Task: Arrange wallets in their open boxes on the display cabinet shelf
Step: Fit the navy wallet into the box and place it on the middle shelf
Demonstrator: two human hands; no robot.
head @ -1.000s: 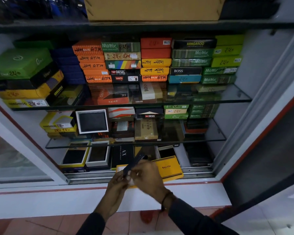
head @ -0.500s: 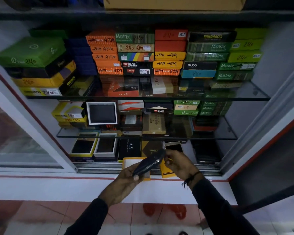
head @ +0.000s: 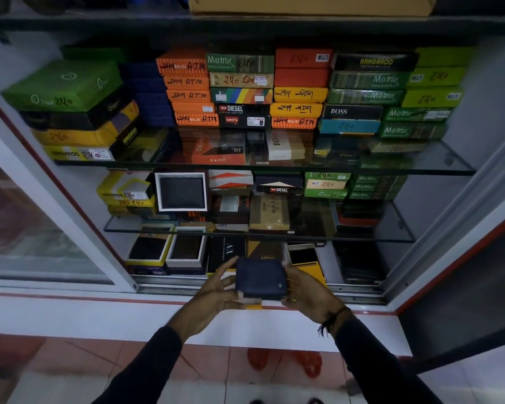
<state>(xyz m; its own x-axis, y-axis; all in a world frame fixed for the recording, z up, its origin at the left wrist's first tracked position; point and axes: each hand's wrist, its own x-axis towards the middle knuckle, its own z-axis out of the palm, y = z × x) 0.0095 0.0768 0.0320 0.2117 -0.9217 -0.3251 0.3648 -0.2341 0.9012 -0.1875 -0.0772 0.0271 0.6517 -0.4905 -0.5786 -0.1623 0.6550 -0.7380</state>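
two hands [head: 216, 293] – one dark wallet [head: 261, 277] – two glass shelves [head: 420, 167] – four open boxes [head: 181, 191] with wallets.

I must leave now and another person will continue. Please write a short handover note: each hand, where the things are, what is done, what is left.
Left hand: grips the left edge of the dark blue wallet.
Right hand: grips its right edge. The wallet is closed, held flat at the cabinet front, above a yellow box mostly hidden under it.
Done: two open boxes on the bottom shelf's left already show wallets; one white-framed box stands on the middle shelf.
Left: seat this wallet in a box, likely the yellow one, and place it on the shelf.
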